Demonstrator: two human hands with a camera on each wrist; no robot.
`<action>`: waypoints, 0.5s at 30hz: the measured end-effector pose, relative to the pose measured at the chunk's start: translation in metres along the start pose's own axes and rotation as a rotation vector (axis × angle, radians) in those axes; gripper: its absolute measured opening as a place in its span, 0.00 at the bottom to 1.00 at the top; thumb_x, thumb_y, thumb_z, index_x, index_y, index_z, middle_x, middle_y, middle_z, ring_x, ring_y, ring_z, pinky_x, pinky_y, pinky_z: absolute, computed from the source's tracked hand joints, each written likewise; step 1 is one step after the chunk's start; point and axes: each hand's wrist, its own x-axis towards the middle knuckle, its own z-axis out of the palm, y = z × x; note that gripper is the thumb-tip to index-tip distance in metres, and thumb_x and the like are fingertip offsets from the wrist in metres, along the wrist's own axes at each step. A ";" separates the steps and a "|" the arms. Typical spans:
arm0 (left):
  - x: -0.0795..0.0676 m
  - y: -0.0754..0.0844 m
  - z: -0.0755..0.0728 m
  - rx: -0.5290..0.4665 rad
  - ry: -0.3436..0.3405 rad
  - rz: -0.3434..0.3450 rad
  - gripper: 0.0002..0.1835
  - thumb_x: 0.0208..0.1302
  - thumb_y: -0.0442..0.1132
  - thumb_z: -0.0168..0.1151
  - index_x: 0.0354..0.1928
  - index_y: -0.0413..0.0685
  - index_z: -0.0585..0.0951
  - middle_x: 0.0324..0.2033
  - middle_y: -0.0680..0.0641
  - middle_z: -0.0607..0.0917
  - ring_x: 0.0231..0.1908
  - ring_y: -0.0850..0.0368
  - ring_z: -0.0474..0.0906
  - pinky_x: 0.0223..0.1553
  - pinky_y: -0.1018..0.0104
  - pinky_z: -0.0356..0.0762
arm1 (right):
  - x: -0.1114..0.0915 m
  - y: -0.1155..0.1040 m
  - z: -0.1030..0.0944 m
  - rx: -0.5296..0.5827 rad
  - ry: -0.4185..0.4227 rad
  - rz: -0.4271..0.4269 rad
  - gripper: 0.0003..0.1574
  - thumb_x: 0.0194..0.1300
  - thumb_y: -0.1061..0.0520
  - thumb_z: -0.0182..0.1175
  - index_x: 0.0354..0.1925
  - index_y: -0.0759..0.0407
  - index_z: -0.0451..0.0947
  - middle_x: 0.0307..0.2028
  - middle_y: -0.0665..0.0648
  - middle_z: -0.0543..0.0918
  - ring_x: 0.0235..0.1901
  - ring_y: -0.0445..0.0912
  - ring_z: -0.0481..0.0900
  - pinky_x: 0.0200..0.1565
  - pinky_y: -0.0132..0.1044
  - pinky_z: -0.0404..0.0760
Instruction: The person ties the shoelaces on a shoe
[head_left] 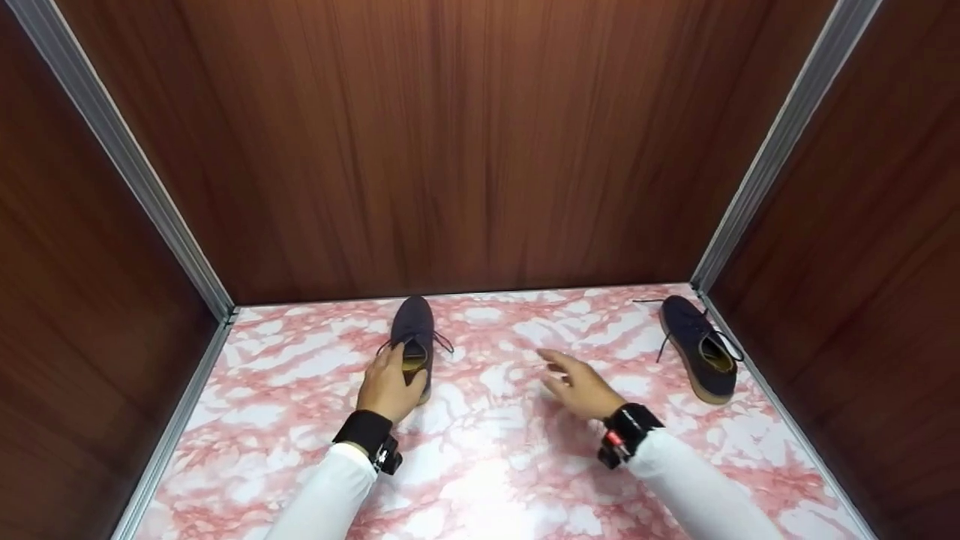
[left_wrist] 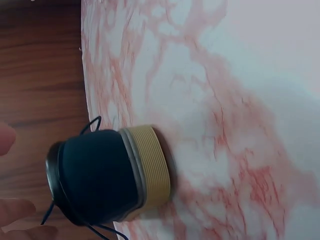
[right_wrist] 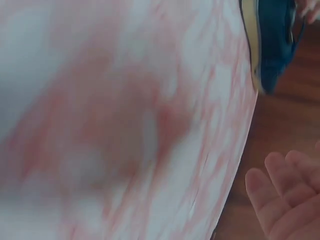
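Shoe, navy, laced, tan-soled (head_left: 415,319), stands left beneath bare left hand (head_left: 391,390), fingers parted, gripping nothing; right hand (head_left: 583,388) hovers empty, fingers loosely extended

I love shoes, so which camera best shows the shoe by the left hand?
The head view: it shows the shoe nearly whole from above, though the left hand hides part. The left wrist view shows mainly the heel, close up; the right wrist view catches only part, cut off by the frame.
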 end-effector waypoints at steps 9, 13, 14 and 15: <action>-0.011 0.017 0.002 0.056 -0.035 0.043 0.42 0.65 0.60 0.67 0.76 0.48 0.70 0.77 0.30 0.64 0.78 0.27 0.57 0.74 0.29 0.60 | -0.025 0.039 -0.060 -0.167 0.251 0.066 0.31 0.74 0.57 0.63 0.72 0.61 0.72 0.70 0.69 0.76 0.70 0.66 0.73 0.71 0.63 0.70; -0.013 0.028 0.007 0.075 -0.037 0.089 0.43 0.64 0.62 0.66 0.77 0.52 0.70 0.78 0.33 0.64 0.80 0.28 0.54 0.74 0.27 0.57 | -0.038 0.059 -0.082 -0.235 0.353 0.061 0.28 0.72 0.61 0.64 0.67 0.66 0.75 0.68 0.72 0.77 0.69 0.67 0.73 0.72 0.62 0.69; -0.013 0.030 0.008 0.076 -0.039 0.099 0.43 0.64 0.62 0.66 0.77 0.53 0.70 0.79 0.33 0.63 0.80 0.29 0.54 0.74 0.26 0.56 | -0.041 0.063 -0.087 -0.252 0.377 0.064 0.28 0.71 0.61 0.65 0.66 0.67 0.76 0.68 0.73 0.77 0.69 0.68 0.73 0.72 0.62 0.69; -0.013 0.033 0.009 0.077 -0.042 0.110 0.43 0.64 0.63 0.66 0.77 0.53 0.69 0.79 0.34 0.63 0.80 0.29 0.53 0.74 0.26 0.55 | -0.045 0.068 -0.092 -0.267 0.399 0.075 0.27 0.71 0.61 0.65 0.65 0.68 0.76 0.68 0.74 0.76 0.69 0.68 0.73 0.72 0.62 0.69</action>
